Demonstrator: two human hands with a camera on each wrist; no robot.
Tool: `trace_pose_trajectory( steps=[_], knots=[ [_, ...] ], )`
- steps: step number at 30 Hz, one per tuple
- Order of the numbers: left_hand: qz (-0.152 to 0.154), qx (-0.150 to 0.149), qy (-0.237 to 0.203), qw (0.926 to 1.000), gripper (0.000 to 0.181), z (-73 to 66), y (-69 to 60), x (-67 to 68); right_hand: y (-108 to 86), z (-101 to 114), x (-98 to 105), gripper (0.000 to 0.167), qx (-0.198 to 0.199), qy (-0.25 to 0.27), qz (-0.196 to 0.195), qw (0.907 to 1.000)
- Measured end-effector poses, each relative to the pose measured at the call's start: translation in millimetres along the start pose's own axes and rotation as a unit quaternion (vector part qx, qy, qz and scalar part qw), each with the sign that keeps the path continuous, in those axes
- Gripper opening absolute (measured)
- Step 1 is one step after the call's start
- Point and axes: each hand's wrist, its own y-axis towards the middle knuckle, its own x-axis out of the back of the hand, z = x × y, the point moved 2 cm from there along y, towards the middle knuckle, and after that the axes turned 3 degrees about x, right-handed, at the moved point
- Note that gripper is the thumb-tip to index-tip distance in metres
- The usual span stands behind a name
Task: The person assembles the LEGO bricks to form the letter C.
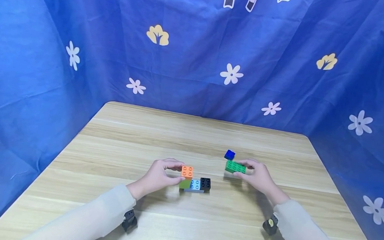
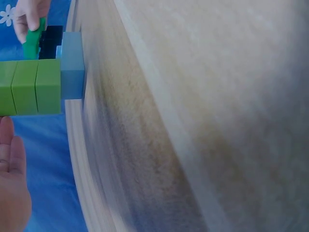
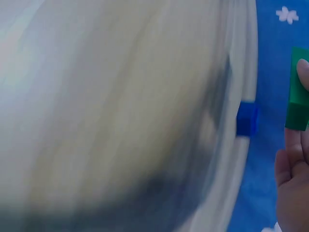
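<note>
My left hand (image 1: 162, 175) pinches the top of a small tower from the left, thumb at the front and fingers behind. The tower has an orange brick (image 1: 187, 171) above several lime green bricks (image 2: 36, 88). It stands on the left end of a light blue brick (image 2: 72, 65); a black brick (image 1: 205, 184) sits at the other end. To the right, my right hand (image 1: 255, 175) grips a green brick (image 1: 235, 167) between thumb and fingers, raised above the table with its studs showing. Just beyond it a dark blue brick (image 1: 230, 154) lies on the table.
The pale wooden table (image 1: 138, 135) has a rounded far edge. Blue cloth (image 1: 187, 83) with flower prints hangs behind it and at both sides. A small black device (image 1: 129, 220) is strapped at the left wrist, another (image 1: 270, 225) at the right.
</note>
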Motion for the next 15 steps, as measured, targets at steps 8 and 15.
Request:
trace_pose_trajectory(
  steps=[8,15],
  knots=[
    [0.000,-0.007,-0.005,1.0000,0.039,11.6,2.2,-0.7,14.4,43.1,-16.6,0.042,0.035,0.025,0.025,0.9987],
    [-0.004,-0.001,-0.004,1.0000,0.040,12.1,3.0,-1.7,20.2,70.5,-30.2,0.041,0.072,0.050,0.045,0.9951]
  ],
)
